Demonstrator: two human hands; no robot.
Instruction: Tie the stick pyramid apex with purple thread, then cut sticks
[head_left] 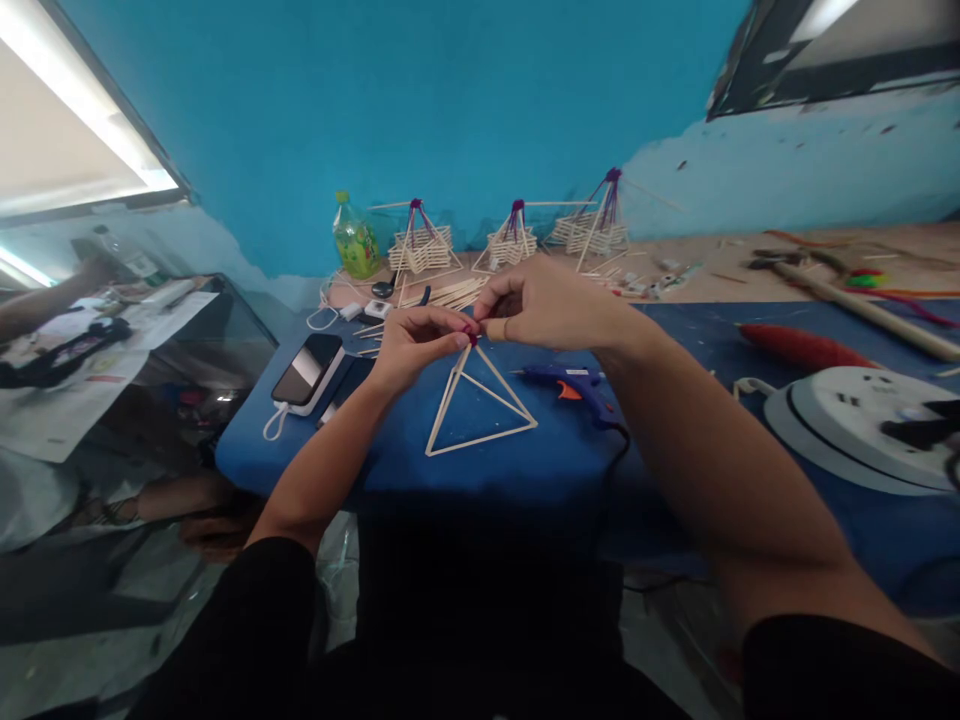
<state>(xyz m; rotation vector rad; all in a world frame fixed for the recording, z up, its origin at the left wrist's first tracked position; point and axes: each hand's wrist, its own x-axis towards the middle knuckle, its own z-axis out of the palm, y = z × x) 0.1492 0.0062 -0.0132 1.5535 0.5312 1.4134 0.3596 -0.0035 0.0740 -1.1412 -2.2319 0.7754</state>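
A pyramid frame of thin wooden sticks point(484, 440) stands on the blue table, its top wrapped in dark red-purple yarn point(472, 336). My left hand point(416, 345) pinches the yarn-wrapped tip from the left. On the other side, my right hand point(534, 305) has its thumb and fingers closed at the same yarn; the strand between them is too small to make out. Right of the frame lies a blue glue gun point(581, 385) with an orange trigger, its nozzle toward the sticks.
Three stick structures with purple tops point(421, 248) line the wall beside a green bottle point(357, 240). A phone on a white power bank point(309, 370) lies left. A white round device point(862, 425) and red spindle point(802, 347) lie right. Another person's arm shows far left.
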